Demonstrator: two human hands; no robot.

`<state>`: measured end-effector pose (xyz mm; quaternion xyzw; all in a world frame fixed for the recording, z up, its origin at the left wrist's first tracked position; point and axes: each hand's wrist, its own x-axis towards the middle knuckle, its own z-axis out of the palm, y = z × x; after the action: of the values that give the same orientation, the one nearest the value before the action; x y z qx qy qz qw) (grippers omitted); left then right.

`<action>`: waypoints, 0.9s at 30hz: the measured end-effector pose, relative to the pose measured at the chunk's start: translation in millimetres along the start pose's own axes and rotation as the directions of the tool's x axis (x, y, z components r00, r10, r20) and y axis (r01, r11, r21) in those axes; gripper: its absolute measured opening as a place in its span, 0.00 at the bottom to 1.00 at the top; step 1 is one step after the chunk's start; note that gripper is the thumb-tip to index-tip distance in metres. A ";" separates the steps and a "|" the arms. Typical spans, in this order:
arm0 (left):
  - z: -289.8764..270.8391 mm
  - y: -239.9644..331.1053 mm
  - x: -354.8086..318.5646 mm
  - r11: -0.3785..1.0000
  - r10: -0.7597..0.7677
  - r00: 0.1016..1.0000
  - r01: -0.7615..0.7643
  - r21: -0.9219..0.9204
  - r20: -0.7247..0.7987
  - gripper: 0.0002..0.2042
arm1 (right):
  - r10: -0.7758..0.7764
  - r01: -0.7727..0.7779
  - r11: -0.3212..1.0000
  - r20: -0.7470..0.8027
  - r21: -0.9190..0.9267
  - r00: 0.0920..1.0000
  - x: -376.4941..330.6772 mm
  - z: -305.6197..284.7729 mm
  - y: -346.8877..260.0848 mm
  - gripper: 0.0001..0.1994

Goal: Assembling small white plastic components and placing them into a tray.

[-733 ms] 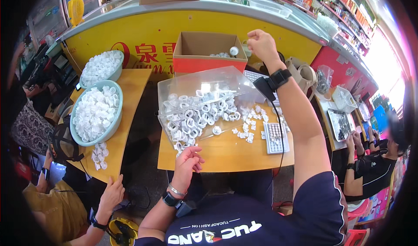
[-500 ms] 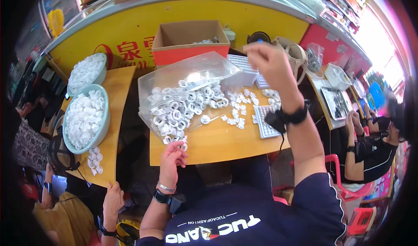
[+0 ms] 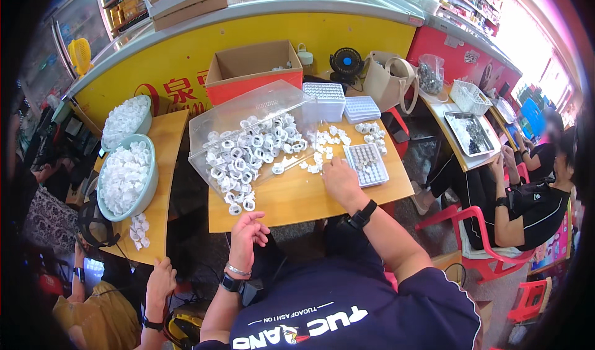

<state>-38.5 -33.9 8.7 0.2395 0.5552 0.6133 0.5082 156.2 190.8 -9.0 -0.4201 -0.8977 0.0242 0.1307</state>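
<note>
My right hand [image 3: 339,179] rests palm down on the wooden table [image 3: 297,198], touching the left edge of a small clear grid tray [image 3: 367,164] filled with little pieces. Loose white caps [image 3: 319,155] lie just beyond its fingers, which hide whatever is under them. My left hand [image 3: 248,232] hovers at the table's front edge with its fingers loosely curled and apart, close to several white plastic rings [image 3: 238,198]. These rings spill from a clear plastic bin [image 3: 248,118] tipped on its side. A watch is on each wrist.
Stacked clear trays [image 3: 326,97] and an open cardboard box [image 3: 254,65] stand at the back. Two bowls of white pieces [image 3: 127,173] sit on the left side table. Another person's hand [image 3: 160,282] reaches in at lower left. A seated person [image 3: 533,204] and red chair [image 3: 477,226] are at right.
My right hand has come down from beside the cardboard box to the table next to the grid tray. My left hand has stayed at the front edge.
</note>
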 end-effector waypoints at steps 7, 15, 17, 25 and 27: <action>-3.4 -2.3 -10.6 1.000 -0.009 1.000 0.009 -0.010 -0.027 0.14 | 0.169 -0.126 0.892 -0.061 0.434 0.984 12.0 11.0 13.7 0.05; -3.3 -6.7 -8.9 0.999 -0.028 1.000 0.028 -0.047 -0.011 0.14 | 0.354 -0.245 0.303 0.130 0.921 0.926 23.7 -24.8 6.2 0.04; -2.5 -6.5 -8.9 0.998 -0.032 0.999 0.032 -0.053 -0.012 0.14 | 0.161 -0.189 -0.325 0.251 0.927 0.954 24.3 -38.8 0.7 0.04; -1.2 -9.8 -7.7 0.995 -0.045 0.999 0.045 -0.093 0.000 0.13 | -0.013 -0.159 -0.525 0.179 0.836 0.984 27.0 -100.3 -40.2 0.05; -1.8 -10.2 -9.2 0.997 -0.042 0.999 0.042 -0.067 -0.001 0.13 | -0.037 -0.164 -0.530 0.170 0.832 0.985 26.5 -107.8 -44.7 0.05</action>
<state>-33.0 -44.2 1.2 0.2097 0.5399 0.6211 0.5280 134.0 174.9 107.5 -0.1459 -0.3908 0.8275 0.3758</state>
